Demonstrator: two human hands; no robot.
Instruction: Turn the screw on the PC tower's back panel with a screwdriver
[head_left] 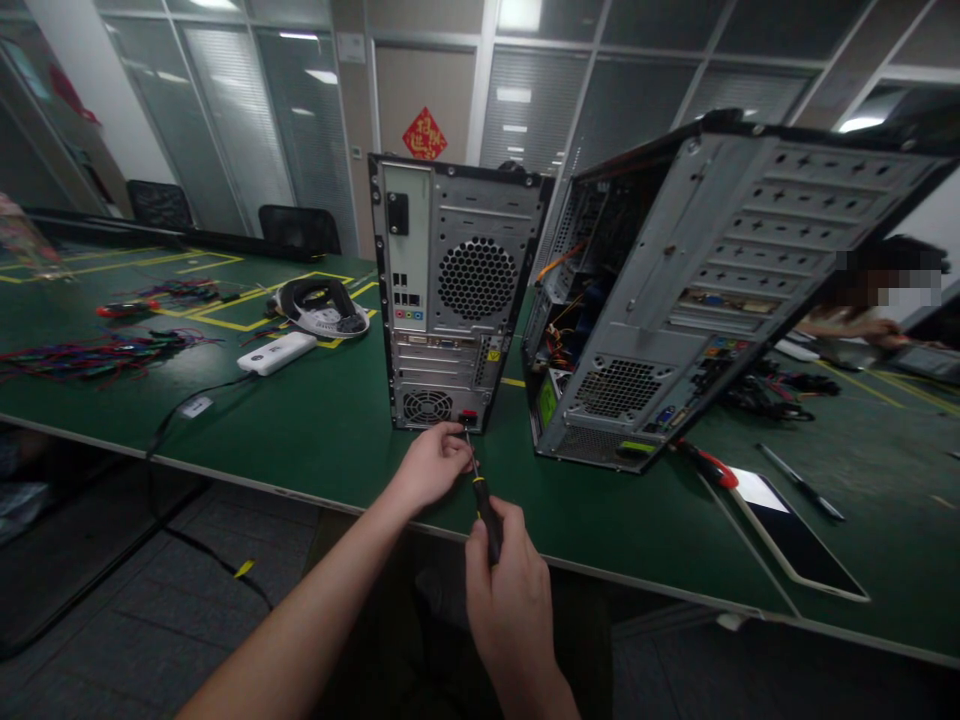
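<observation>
A computer tower stands upright on the green table with its rear panel towards me. My right hand grips a screwdriver by its black and yellow handle. The shaft points up at the bottom edge of the rear panel, just below the red-marked power socket. Beside the shaft's tip, the fingers of my left hand are pinched together against the panel's lower edge. Whatever they hold is too small to make out.
A second, larger tower with an open side stands tilted in view at right. Red-handled pliers, a tablet and a pen lie beyond it. Left are a white power bank, a headset-like device and wire bundles. Another person sits at right.
</observation>
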